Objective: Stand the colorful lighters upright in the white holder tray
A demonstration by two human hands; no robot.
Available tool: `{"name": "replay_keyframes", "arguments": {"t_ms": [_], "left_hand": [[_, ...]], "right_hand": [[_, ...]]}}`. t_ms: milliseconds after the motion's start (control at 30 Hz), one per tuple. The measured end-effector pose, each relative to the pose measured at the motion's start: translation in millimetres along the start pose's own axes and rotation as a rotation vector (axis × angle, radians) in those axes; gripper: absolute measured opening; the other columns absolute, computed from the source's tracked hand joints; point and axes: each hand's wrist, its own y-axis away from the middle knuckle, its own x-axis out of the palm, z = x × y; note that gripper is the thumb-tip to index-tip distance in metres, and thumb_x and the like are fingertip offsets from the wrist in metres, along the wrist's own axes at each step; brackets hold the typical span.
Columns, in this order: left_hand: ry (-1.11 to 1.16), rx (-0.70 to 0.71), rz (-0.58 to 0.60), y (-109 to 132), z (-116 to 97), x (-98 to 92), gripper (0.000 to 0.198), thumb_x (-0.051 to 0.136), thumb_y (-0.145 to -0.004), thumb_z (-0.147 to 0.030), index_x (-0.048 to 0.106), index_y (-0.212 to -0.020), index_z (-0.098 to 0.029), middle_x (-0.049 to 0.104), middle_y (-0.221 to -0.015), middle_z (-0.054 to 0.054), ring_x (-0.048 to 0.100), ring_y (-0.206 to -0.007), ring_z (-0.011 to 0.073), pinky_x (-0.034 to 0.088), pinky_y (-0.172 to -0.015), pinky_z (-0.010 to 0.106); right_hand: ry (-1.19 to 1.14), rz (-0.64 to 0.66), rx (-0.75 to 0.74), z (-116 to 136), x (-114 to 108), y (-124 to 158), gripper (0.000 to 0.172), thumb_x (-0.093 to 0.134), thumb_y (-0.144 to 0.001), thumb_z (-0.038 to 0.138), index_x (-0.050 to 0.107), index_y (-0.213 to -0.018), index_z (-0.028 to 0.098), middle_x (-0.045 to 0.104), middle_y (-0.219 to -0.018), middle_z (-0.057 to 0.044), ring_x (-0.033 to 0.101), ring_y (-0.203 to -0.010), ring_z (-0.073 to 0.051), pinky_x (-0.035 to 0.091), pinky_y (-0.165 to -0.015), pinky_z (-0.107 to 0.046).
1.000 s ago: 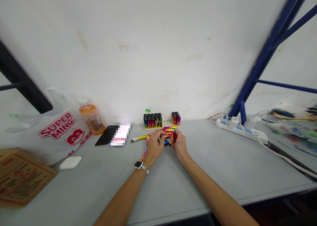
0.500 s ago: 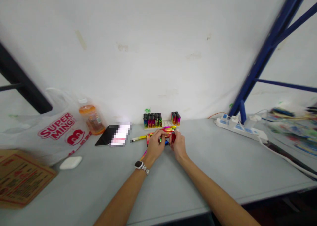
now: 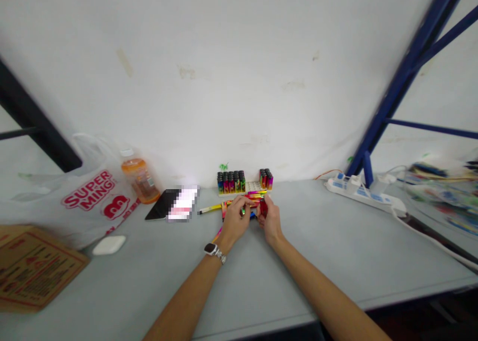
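Right hand [image 3: 270, 221], red lighter [image 3: 263, 207], near wall [image 3: 239, 107]

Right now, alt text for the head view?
The right hand holds a red lighter beside the left hand, over loose colourful lighters on a grey table. Behind: a tray of upright lighters; bottle, phone and bag left, power strip right.

my left hand [image 3: 235, 217] edging slightly rightward over the loose lighters [image 3: 251, 197], my right hand [image 3: 271, 220] tilting the red lighter [image 3: 263, 207] a touch, gap between them narrowing
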Motion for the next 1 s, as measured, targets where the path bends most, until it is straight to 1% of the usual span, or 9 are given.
{"name": "replay_keyframes", "arguments": {"t_ms": [200, 367, 500, 667, 733, 867, 933, 1000], "left_hand": [[0.000, 0.002, 0.007, 0.2, -0.9, -0.6, 0.019, 0.048, -0.090, -0.010, 0.064, -0.088, -0.020, 0.064, -0.091, 0.004, 0.062, -0.089, 0.0178, 0.050, -0.077, 0.029], [-0.005, 0.006, 0.013, 0.7, -0.7, -0.5, 0.020, 0.048, -0.089, -0.009, 0.064, -0.088, -0.020, 0.065, -0.091, 0.004, 0.062, -0.091, 0.0179, 0.050, -0.079, 0.030], [-0.008, 0.011, 0.010, 0.7, -0.5, -0.5, 0.019, 0.047, -0.090, -0.009, 0.064, -0.087, -0.019, 0.065, -0.090, 0.004, 0.062, -0.090, 0.0178, 0.050, -0.080, 0.030], [-0.005, 0.009, 0.012, 0.6, -1.6, -0.8, 0.020, 0.048, -0.090, -0.009, 0.064, -0.088, -0.020, 0.065, -0.091, 0.004, 0.062, -0.090, 0.0177, 0.050, -0.080, 0.030], [-0.003, 0.008, 0.013, 0.5, -1.8, -0.8, 0.020, 0.047, -0.090, -0.010, 0.064, -0.088, -0.020, 0.065, -0.091, 0.004, 0.062, -0.090, 0.0178, 0.050, -0.079, 0.030], [-0.002, 0.014, 0.014, 0.2, -2.8, -1.3, 0.020, 0.047, -0.091, -0.010, 0.064, -0.088, -0.020, 0.065, -0.090, 0.004, 0.063, -0.089, 0.0179, 0.050, -0.077, 0.030], [-0.002, 0.014, 0.013, 0.3, -4.6, -2.0, 0.020, 0.046, -0.091, -0.011, 0.064, -0.088, -0.020, 0.065, -0.090, 0.005, 0.063, -0.089, 0.0178, 0.050, -0.075, 0.029], [0.003, 0.012, 0.013, 0.6, -7.6, -2.4, 0.018, 0.047, -0.092, -0.013, 0.064, -0.089, -0.019, 0.065, -0.091, 0.005, 0.063, -0.087, 0.0175, 0.050, -0.069, 0.027]], "right_hand": [[0.057, -0.089, 0.008, 1.3, 0.7, -2.9, 0.053, 0.035, -0.090, 0.050, 0.038, -0.044, 0.025, 0.027, -0.036, 0.005, 0.025, -0.036, -0.011, 0.020, -0.037, -0.025], [0.057, -0.082, -0.045, 3.0, 1.8, -0.4, 0.050, 0.035, -0.089, 0.050, 0.039, -0.047, 0.024, 0.029, -0.037, 0.006, 0.026, -0.036, -0.010, 0.021, -0.036, -0.024], [0.107, -0.075, -0.088, -2.5, -0.5, -1.7, 0.049, 0.036, -0.089, 0.051, 0.040, -0.049, 0.024, 0.033, -0.038, 0.005, 0.030, -0.037, -0.011, 0.024, -0.037, -0.024], [0.152, -0.092, -0.090, -8.8, -4.8, -5.2, 0.042, 0.043, -0.088, 0.050, 0.049, -0.055, 0.024, 0.039, -0.040, 0.004, 0.035, -0.041, -0.013, 0.027, -0.038, -0.024], [0.141, -0.089, -0.083, -8.5, -5.0, -4.8, 0.041, 0.042, -0.088, 0.049, 0.049, -0.056, 0.024, 0.040, -0.040, 0.003, 0.036, -0.042, -0.013, 0.027, -0.038, -0.024], [0.068, -0.067, -0.064, -4.5, -2.6, -1.9, 0.045, 0.039, -0.089, 0.051, 0.046, -0.053, 0.024, 0.039, -0.041, 0.002, 0.035, -0.042, -0.013, 0.028, -0.039, -0.025], [0.009, -0.047, -0.034, -3.2, -1.0, -1.1, 0.048, 0.038, -0.089, 0.053, 0.044, -0.052, 0.024, 0.037, -0.040, 0.003, 0.033, -0.041, -0.013, 0.027, -0.039, -0.025], [-0.044, -0.027, -0.002, -3.7, 0.3, -1.6, 0.049, 0.036, -0.088, 0.058, 0.044, -0.053, 0.024, 0.035, -0.041, 0.004, 0.028, -0.039, -0.011, 0.023, -0.038, -0.025]]}}
